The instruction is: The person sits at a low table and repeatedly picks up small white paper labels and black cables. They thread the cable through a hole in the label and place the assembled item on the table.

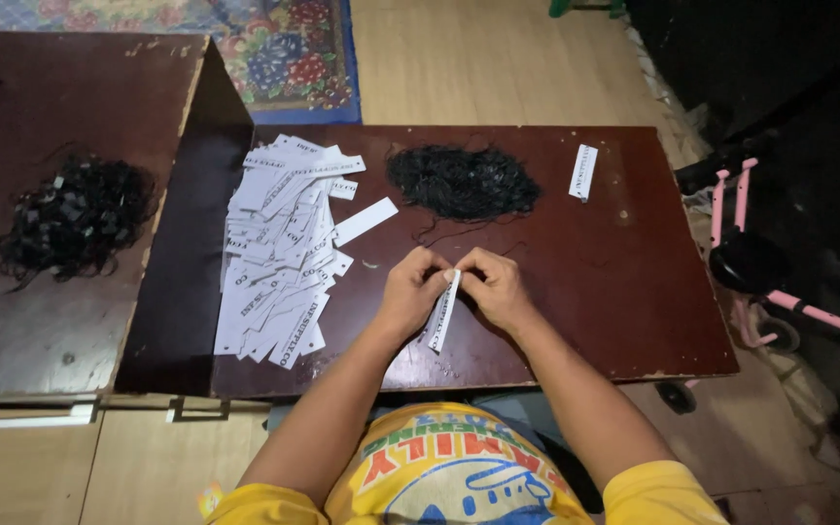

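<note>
Step in hand, by judgement: fitting black string to white paper tag (pixel 442 313).

- Left hand (pixel 410 292) and right hand (pixel 494 287): fingertips pressed together, both pinching tag's top end. Tag hangs toward 6 o'clock, above dark brown table (pixel 624 292).
- Tag pile (pixel 279 248): 9 o'clock of hands.
- Black string heap (pixel 462 181): 12 o'clock.
- Lone tag (pixel 583 173): 1 o'clock.

Next move calls for fine fingertip control at tag end; any hole or string there too small to confirm.
</note>
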